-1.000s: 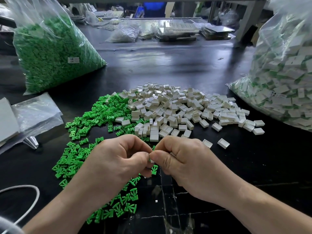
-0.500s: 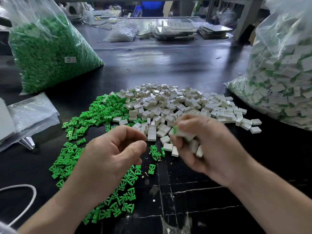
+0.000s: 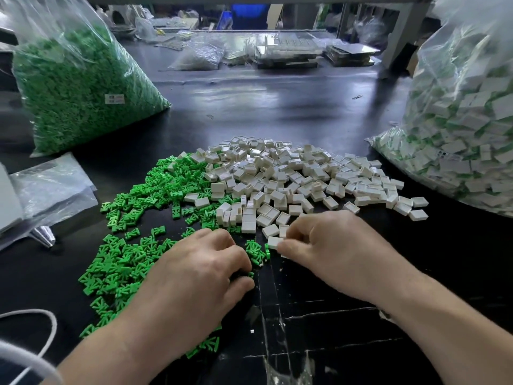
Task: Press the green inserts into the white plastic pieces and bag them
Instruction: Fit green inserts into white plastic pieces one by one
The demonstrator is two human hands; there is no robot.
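Observation:
A pile of loose green inserts (image 3: 133,262) covers the black table on the left, and it meets a heap of white plastic pieces (image 3: 294,179) at the centre. My left hand (image 3: 200,276) lies palm down on the near green inserts, with its fingertips and thumb curled in on one at the pile's right edge. My right hand (image 3: 336,251) is low at the near edge of the white heap. Its thumb and forefinger pinch a white piece (image 3: 274,242). What else its palm holds is hidden.
A big clear bag of green inserts (image 3: 77,87) stands at the back left. A bag of assembled pieces (image 3: 458,129) stands at the right. Flat empty bags (image 3: 50,187) lie at the left edge and a white cable (image 3: 41,337) at the lower left. Trays and bags clutter the far bench.
My hands were pressed together at the centre, then parted. The right hand lifted away, and both are now down on the table, the left on the green pile and the right at the white heap.

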